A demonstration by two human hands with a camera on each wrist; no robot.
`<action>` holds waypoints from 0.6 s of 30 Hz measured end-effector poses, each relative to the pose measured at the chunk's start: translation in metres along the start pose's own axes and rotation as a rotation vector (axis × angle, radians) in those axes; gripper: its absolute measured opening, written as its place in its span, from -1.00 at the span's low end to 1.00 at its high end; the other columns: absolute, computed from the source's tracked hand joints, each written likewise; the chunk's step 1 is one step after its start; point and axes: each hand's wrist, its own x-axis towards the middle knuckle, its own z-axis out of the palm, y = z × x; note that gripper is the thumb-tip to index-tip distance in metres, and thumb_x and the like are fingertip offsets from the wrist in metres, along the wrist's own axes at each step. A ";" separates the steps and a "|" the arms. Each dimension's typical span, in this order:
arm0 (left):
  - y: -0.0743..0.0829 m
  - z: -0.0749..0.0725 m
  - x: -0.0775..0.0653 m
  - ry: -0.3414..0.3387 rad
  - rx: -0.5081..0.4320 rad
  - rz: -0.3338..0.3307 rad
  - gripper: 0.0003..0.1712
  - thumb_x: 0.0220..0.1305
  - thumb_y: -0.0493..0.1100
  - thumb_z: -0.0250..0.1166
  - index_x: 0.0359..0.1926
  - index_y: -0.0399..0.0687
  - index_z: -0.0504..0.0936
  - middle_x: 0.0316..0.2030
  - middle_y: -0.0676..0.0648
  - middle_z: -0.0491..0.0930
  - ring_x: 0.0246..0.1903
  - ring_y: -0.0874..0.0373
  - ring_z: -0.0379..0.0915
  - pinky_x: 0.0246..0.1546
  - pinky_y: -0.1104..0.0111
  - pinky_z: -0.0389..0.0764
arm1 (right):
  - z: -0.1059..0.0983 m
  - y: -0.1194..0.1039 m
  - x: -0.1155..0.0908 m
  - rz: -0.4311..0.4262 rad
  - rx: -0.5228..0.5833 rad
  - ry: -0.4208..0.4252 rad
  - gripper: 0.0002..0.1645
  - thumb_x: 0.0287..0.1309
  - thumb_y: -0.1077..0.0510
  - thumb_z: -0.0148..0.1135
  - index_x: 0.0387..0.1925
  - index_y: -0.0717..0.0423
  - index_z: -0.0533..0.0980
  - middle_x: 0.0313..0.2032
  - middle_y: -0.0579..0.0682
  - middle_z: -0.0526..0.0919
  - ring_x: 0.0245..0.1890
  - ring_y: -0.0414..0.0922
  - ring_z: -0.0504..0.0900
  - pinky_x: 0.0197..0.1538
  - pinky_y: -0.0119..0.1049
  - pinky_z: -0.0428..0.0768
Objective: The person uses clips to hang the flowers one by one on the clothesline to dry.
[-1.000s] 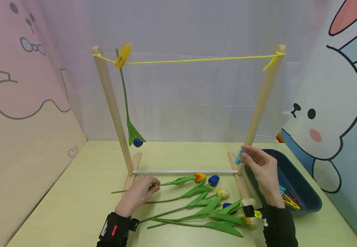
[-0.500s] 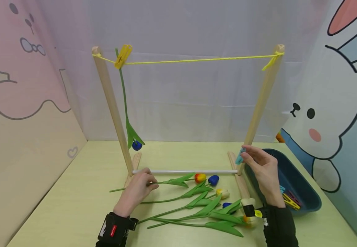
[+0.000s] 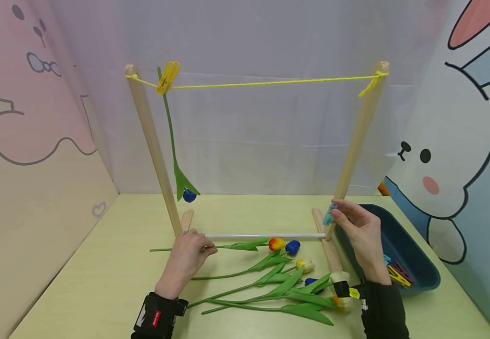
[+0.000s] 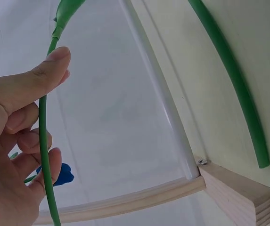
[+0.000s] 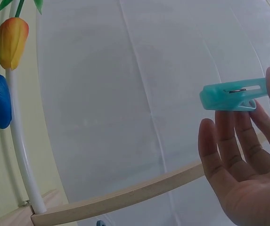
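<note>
My left hand point(image 3: 186, 254) pinches the green stem of an orange-and-yellow tulip point(image 3: 276, 244), held just over the table near the left post. In the left wrist view the stem point(image 4: 43, 122) runs between thumb and fingers. My right hand point(image 3: 361, 233) holds a light blue clothespin point(image 3: 329, 214) by the right post; its handle end lies between thumb and fingers in the right wrist view, its jaws free. A blue tulip point(image 3: 189, 195) hangs head down at the left, its stem clipped by a yellow clothespin point(image 3: 168, 78) to a yellow cord point(image 3: 270, 84).
Wooden posts point(image 3: 153, 150) stand at both ends of the cord, joined low by a white rod point(image 3: 262, 235). Several tulips point(image 3: 287, 293) lie on the table in front. A dark blue basin point(image 3: 429, 278) at the right holds several clothespins point(image 3: 399, 276).
My left hand has lifted slightly, raising the orange-and-yellow tulip's stem. The right hand and its clothespin have stayed in place. The hanging blue tulip sways a little.
</note>
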 end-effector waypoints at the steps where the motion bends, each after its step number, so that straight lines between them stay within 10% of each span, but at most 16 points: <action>1: 0.000 0.001 0.000 0.023 0.032 0.014 -0.86 -0.15 -0.18 0.64 -0.53 0.05 0.81 -0.62 0.13 0.64 -0.54 0.23 0.32 -0.36 0.38 0.39 | 0.000 0.000 0.000 0.001 0.001 0.000 -0.71 0.28 0.46 0.21 0.03 0.43 0.59 -0.26 -0.23 0.75 -0.31 -0.29 0.66 -0.20 -0.54 0.65; 13: -0.001 -0.001 -0.001 0.167 0.175 -0.010 -0.85 -0.06 -0.02 0.61 -0.43 0.10 0.84 -0.66 0.05 0.60 -0.65 0.19 0.38 -0.68 0.45 0.30 | -0.001 0.000 0.000 0.005 0.004 -0.005 -0.70 0.28 0.45 0.21 0.04 0.43 0.58 -0.26 -0.23 0.75 -0.33 -0.27 0.65 -0.20 -0.53 0.65; 18: -0.001 -0.002 0.000 0.195 0.079 -0.070 -0.85 0.03 -0.11 0.57 -0.35 -0.02 0.84 -0.56 -0.02 0.75 -0.70 0.18 0.54 -0.75 0.48 0.30 | -0.002 0.001 0.000 0.005 0.007 -0.009 -0.70 0.28 0.45 0.21 0.04 0.43 0.58 -0.26 -0.22 0.75 -0.32 -0.27 0.65 -0.20 -0.52 0.65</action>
